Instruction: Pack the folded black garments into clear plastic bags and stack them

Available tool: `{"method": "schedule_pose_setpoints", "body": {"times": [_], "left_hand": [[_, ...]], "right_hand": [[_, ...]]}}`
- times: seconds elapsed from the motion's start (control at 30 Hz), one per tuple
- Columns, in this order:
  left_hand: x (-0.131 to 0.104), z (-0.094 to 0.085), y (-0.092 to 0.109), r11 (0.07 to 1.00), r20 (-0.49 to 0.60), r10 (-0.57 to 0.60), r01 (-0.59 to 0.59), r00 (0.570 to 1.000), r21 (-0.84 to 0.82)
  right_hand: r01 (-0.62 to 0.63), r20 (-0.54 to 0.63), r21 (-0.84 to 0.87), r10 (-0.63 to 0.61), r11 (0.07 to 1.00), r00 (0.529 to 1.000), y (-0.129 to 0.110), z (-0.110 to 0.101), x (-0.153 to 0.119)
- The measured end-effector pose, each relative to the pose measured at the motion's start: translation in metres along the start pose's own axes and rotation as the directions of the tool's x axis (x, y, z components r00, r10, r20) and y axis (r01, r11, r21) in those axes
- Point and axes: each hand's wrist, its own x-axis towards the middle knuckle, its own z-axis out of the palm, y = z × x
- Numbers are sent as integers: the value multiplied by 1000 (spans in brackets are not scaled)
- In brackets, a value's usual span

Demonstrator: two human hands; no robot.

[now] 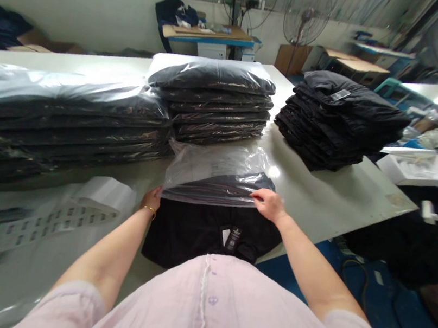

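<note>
A folded black garment (188, 230) lies on the table (315, 206), its far part inside a clear bag (211, 160), its tagged near part outside. The left hand (151, 200) pinches the bag's left corner; the right hand (269, 204) pinches its edge opposite. Holding that edge taut and level should keep the cloth unwrinkled. Beyond stand a bagged stack (216, 100) and an unbagged pile (336, 124).

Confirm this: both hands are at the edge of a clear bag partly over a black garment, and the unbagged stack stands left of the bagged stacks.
Wrong side: the head view shows the unbagged stack right of the bagged stacks. The rest holds: left hand and right hand are at the clear bag.
</note>
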Motion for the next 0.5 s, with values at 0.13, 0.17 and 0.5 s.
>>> {"method": "schedule_pose_setpoints", "body": {"times": [0.13,0.17,0.5], "left_hand": [[0,-7,1,994,-24,-100,98,995,-52],[0,-9,1,992,-20,-114,113,993,-58],[-9,-20,13,995,9,-89,89,996,-53]], "right_hand": [[230,205,142,-256,963,945,-69,55,15],[257,234,160,-290,953,928,-82,68,19],[226,463,113,-252,968,850,-161,146,72]]}}
